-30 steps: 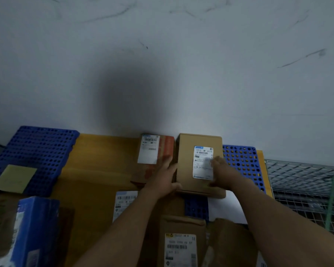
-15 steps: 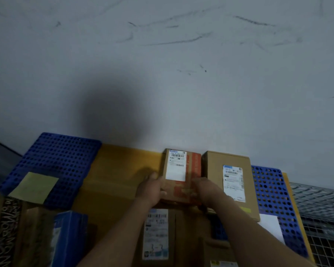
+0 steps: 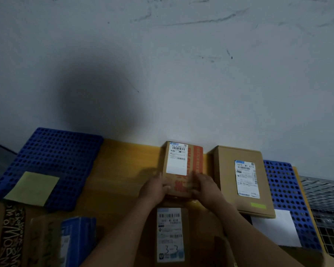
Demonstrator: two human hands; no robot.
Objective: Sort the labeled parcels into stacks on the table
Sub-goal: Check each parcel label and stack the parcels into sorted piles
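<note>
Orange-taped cardboard sits between my palms: the orange-taped parcel (image 3: 183, 166) lies flat on the yellow bench (image 3: 123, 170), its far edge at the foot of the grey wall (image 3: 162, 74). My left hand (image 3: 153, 189) and right hand (image 3: 206, 189) each grip a near corner, fingers curled against its sides. Just to its right, across a narrow gap, lies a plain brown parcel (image 3: 228, 180), its right side over the right blue mat (image 3: 281, 189). To the left, a wide stretch of yellow bench top runs to the left blue mat (image 3: 56, 155), which carries a pale green note (image 3: 33, 187). Nearer me, between my forearms, lies a third labeled parcel (image 3: 170, 234); a blue box (image 3: 77, 241) stands at lower left. A white sheet (image 3: 276, 228) lies on the right mat, and wire mesh (image 3: 326, 209) runs beyond the bench's right edge.
</note>
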